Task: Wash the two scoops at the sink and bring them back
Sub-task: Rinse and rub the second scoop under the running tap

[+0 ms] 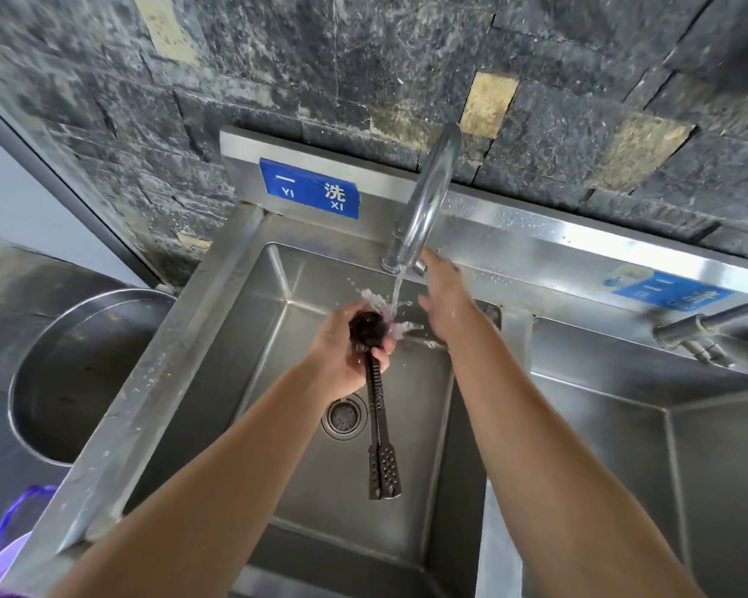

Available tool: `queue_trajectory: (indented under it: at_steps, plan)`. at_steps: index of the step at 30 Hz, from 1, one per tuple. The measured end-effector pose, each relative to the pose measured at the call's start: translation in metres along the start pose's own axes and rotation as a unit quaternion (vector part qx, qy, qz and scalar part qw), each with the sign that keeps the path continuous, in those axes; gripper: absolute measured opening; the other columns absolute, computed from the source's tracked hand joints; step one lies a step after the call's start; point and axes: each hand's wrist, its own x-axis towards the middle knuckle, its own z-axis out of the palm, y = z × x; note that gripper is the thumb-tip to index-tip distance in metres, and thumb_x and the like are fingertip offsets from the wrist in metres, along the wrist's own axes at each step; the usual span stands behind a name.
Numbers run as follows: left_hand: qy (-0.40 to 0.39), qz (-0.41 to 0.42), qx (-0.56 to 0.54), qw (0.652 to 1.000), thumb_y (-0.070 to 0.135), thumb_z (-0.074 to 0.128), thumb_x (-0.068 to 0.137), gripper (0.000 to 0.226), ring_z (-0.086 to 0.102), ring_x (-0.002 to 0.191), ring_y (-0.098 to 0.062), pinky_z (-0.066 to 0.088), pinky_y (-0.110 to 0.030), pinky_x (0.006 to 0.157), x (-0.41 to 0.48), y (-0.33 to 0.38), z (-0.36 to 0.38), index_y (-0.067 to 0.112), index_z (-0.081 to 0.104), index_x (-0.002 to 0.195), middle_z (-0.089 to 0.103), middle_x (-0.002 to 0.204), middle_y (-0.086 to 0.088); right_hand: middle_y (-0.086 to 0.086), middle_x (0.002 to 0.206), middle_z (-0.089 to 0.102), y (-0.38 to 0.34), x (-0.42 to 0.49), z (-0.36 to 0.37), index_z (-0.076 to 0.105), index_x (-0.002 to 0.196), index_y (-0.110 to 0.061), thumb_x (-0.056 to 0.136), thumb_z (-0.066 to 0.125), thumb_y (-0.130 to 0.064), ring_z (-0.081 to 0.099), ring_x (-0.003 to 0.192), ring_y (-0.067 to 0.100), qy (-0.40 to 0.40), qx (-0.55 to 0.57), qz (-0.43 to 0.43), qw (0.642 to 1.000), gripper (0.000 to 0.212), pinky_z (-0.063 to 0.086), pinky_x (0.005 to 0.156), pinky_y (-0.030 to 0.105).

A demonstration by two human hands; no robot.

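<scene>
Two dark long-handled scoops (pixel 378 418) are held together over the left steel sink basin (pixel 273 338), their bowls up and their perforated handle ends hanging toward me. My left hand (pixel 346 351) is shut around the bowls and upper handles. Water runs from the curved chrome faucet (pixel 428 196) and splashes on the bowls. My right hand (pixel 443 295) reaches to the base of the faucet, fingers spread, holding nothing.
A drain strainer (pixel 343 415) sits in the basin floor. A second basin (pixel 622 433) lies to the right with another tap (pixel 704 334) above it. A round steel pot (pixel 78 369) stands left of the sink. A dark stone wall (pixel 363 58) rises behind, and a purple bag (pixel 14 537) is at lower left.
</scene>
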Motion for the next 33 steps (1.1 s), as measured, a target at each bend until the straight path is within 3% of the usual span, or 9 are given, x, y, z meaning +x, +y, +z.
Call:
queue_trajectory:
  at_steps: [3,6,11,15,18,21,27,30,33]
  plan:
    - [-0.062,0.015,-0.006,0.998,0.025,0.056,0.089,0.022,0.05,0.054,-0.018,0.041,-0.024,0.043,-0.009,0.003,0.007,0.004,0.057,0.084,0.058,0.072,-0.011,0.004,0.104,0.068,0.048,-0.057,-0.002,0.063,0.116,-0.013,0.096,0.049,-0.053,0.061,0.088,0.022,-0.097,0.054,0.061,0.992,0.047,0.055,0.074,0.034]
    - [-0.104,0.037,0.003,0.994,0.015,0.054,0.089,0.011,0.053,0.062,-0.02,0.044,-0.026,0.054,-0.017,0.005,0.012,0.005,0.053,0.089,0.058,0.076,-0.013,0.012,0.087,0.074,0.094,-0.123,-0.009,0.069,0.106,-0.005,0.096,0.037,-0.065,0.069,0.076,0.029,-0.204,0.065,0.072,0.974,0.069,0.057,0.073,0.04]
    - [-0.148,0.053,0.09,0.984,0.032,0.054,0.095,0.033,0.063,0.082,-0.025,0.051,-0.032,0.077,-0.033,0.004,0.01,0.001,0.058,0.104,0.066,0.092,-0.016,0.003,0.055,0.052,0.113,-0.169,-0.012,0.064,0.089,0.001,0.1,0.051,-0.034,0.042,0.045,0.017,-0.089,0.025,-0.072,0.993,0.039,0.035,0.048,0.032]
    - [-0.17,0.02,0.203,0.964,0.045,0.059,0.083,0.062,0.062,0.1,-0.025,0.047,-0.032,0.083,-0.054,-0.001,0.0,-0.001,0.058,0.124,0.068,0.109,-0.012,0.003,0.052,0.05,0.107,-0.17,-0.004,0.06,0.075,-0.009,0.104,0.047,-0.023,0.041,0.046,0.019,-0.002,-0.02,-0.154,0.988,0.034,0.035,0.051,0.033]
    - [-0.176,0.051,0.25,0.951,0.023,0.06,0.091,0.028,0.063,0.091,-0.019,0.047,-0.027,0.076,-0.068,-0.008,-0.007,0.007,0.064,0.112,0.069,0.111,-0.012,0.006,0.055,0.05,0.103,-0.171,0.007,0.056,0.071,-0.008,0.103,0.049,-0.028,0.041,0.049,0.018,0.031,-0.022,-0.183,0.982,0.038,0.035,0.049,0.031]
    - [-0.137,0.176,0.372,0.901,0.003,0.055,0.095,0.019,0.066,0.092,-0.016,0.05,-0.019,0.071,-0.084,-0.003,-0.011,0.008,0.071,0.103,0.072,0.111,-0.011,0.003,0.059,0.053,0.104,-0.176,0.024,0.06,0.077,-0.007,0.103,0.048,-0.023,0.043,0.054,0.018,-0.002,0.043,-0.186,0.982,0.033,0.038,0.051,0.031]
    - [-0.17,0.298,0.542,0.767,0.006,0.055,0.097,0.025,0.069,0.095,-0.007,0.053,-0.027,0.084,-0.119,0.014,-0.028,0.007,0.07,0.117,0.073,0.116,-0.003,0.013,0.082,0.063,0.105,-0.196,0.043,0.065,0.093,-0.002,0.102,0.047,-0.02,0.052,0.078,0.027,-0.064,0.09,-0.212,0.971,0.028,0.04,0.069,0.037]
    - [-0.186,0.333,0.544,0.747,0.006,0.057,0.096,0.026,0.066,0.083,0.012,0.049,-0.007,0.072,-0.128,0.016,-0.034,0.007,0.069,0.119,0.073,0.116,-0.001,0.017,0.093,0.066,0.103,-0.205,0.045,0.067,0.102,0.005,0.1,0.05,-0.006,0.056,0.088,0.03,-0.063,0.105,-0.227,0.966,0.02,0.043,0.081,0.046]
    - [-0.198,0.34,0.527,0.753,0.008,0.059,0.095,0.024,0.069,0.097,-0.002,0.052,-0.014,0.078,-0.134,0.02,-0.038,0.006,0.07,0.116,0.074,0.114,-0.006,0.025,0.106,0.063,0.1,-0.209,0.047,0.062,0.113,0.013,0.097,0.051,0.004,0.057,0.099,0.035,-0.078,0.119,-0.22,0.965,0.022,0.042,0.092,0.056]
